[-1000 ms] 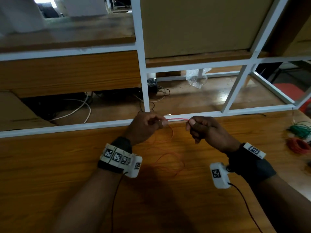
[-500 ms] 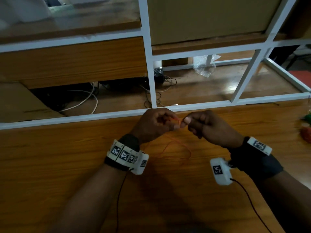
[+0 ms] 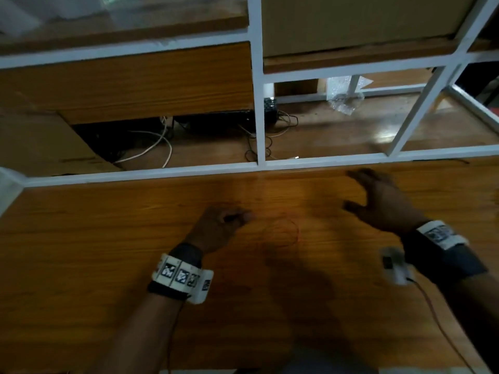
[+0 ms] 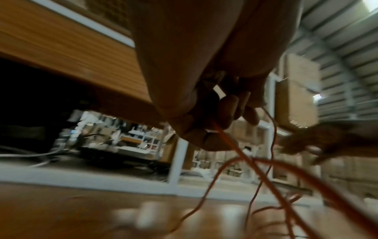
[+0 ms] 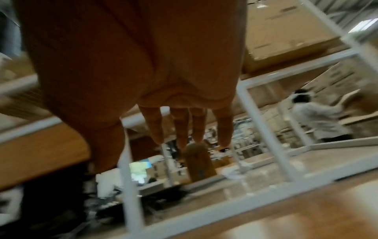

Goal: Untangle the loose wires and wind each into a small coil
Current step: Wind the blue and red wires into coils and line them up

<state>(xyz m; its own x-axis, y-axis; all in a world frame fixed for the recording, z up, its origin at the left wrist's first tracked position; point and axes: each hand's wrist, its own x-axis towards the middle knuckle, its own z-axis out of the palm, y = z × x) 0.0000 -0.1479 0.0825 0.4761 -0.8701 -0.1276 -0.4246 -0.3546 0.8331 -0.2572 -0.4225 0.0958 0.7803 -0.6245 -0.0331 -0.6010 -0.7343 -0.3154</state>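
Here, the scene by parts:
Left hand: the left hand hovers low over the bench, fingers curled in; its grip is clamped on the orange wire, pinched between thumb and fingertips as the left wrist view shows.
Orange wire: from that pinch several thin strands hang down and loop loosely onto the bench just right of the left hand; in the head view they form a faint round loop lying between the two hands. The strands cross one another in the left wrist view; whether they are knotted I cannot tell.
Right hand: the right hand is raised over the bench to the right, well apart from the wire, blurred. Its grip is apart: fingers straight and spread, thumb out, holding nothing.
Bench: wood-grain top, edged at the far side by a white metal frame.
Behind the frame: a lower wooden surface with white and dark cables and a crumpled clear plastic bag.
Wrists: both carry white marker bands.
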